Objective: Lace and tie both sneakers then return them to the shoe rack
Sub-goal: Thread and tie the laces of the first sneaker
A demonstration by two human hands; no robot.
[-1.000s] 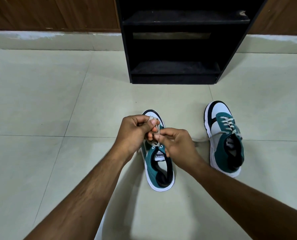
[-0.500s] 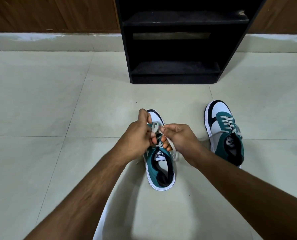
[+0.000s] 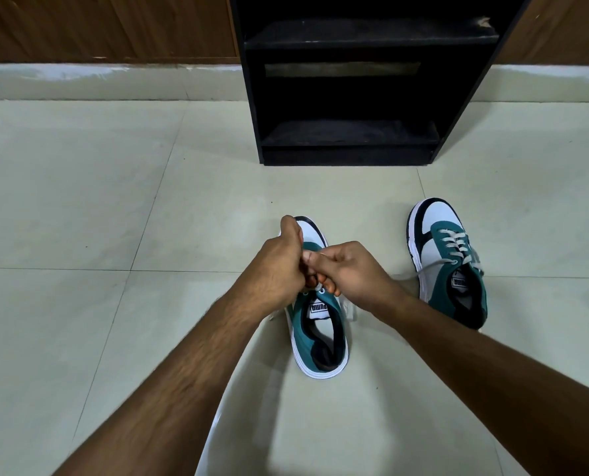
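Hands working laces on the near sneaker

Left hand and right hand, fingers curled, pinch the lace over the teal sneaker on the floor; second sneaker lies well right, before the black shoe rack.

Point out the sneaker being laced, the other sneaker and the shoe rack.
Sneaker being laced (image 3: pixel 320 352): head view, on its green side near the heel.
Other sneaker (image 3: pixel 439 218): head view, on its white toe.
Shoe rack (image 3: pixel 348 132): head view, on its bottom shelf.
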